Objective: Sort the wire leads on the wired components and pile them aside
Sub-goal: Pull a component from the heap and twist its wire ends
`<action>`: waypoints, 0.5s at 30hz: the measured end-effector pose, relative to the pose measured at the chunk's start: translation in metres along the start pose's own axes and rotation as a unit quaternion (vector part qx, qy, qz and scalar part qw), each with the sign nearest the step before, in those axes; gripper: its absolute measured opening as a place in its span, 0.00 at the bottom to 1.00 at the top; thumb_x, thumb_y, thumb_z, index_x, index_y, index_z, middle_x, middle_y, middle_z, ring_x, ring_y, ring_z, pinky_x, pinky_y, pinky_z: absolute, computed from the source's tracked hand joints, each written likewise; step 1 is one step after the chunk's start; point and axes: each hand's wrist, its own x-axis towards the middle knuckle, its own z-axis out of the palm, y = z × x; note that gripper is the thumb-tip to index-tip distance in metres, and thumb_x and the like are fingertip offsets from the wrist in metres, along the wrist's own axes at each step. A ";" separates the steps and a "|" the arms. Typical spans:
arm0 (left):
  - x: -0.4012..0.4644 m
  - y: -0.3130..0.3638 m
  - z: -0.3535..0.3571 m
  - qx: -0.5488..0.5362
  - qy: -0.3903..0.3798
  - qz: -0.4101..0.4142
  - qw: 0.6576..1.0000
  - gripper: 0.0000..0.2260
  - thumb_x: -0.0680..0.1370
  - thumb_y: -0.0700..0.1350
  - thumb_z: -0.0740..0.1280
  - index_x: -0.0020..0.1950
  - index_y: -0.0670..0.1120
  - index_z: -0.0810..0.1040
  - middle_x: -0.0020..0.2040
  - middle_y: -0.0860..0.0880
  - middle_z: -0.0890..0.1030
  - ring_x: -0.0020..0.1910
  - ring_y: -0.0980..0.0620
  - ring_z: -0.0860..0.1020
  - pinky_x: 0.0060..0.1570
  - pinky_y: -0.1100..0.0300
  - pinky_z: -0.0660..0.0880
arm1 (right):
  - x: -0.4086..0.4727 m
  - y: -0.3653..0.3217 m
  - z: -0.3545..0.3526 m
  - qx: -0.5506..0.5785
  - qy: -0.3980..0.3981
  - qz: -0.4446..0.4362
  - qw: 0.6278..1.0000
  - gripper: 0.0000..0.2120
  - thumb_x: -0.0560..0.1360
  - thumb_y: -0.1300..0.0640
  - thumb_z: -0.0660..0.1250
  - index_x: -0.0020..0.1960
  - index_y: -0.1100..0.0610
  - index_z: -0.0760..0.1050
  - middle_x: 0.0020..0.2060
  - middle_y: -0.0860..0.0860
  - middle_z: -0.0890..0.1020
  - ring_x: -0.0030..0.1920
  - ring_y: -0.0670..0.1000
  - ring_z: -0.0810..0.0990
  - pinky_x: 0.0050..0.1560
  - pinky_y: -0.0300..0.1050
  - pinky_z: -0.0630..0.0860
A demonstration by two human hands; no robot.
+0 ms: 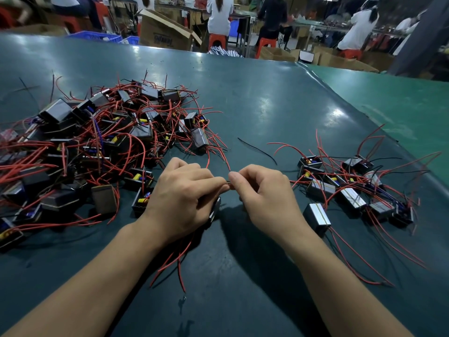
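A big tangled heap of small black box components with red leads (97,147) covers the table's left side. A smaller pile of the same components (349,190) lies at the right, leads splayed outward. My left hand (179,200) holds one black component (215,211) under its palm and pinches its leads at the fingertips. My right hand (264,193) pinches the same red and black leads (227,166) just beside the left fingertips. More red leads (175,263) trail below my left wrist.
The dark green table mat (243,100) stretches ahead, with a lighter green mat (388,98) at the right. A loose black wire (257,149) lies between the piles. Beyond the far edge sit people on red stools, cardboard boxes (165,32) and blue crates.
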 end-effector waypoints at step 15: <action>0.006 0.010 0.010 -0.025 0.009 -0.002 1.000 0.07 0.78 0.43 0.68 0.47 0.43 0.85 0.38 0.49 0.82 0.34 0.45 0.77 0.37 0.54 0.71 | 0.012 -0.010 -0.015 0.581 -0.145 0.501 0.625 0.19 0.76 0.60 0.56 0.26 0.54 0.63 0.19 0.45 0.60 0.14 0.41 0.58 0.11 0.31 0.51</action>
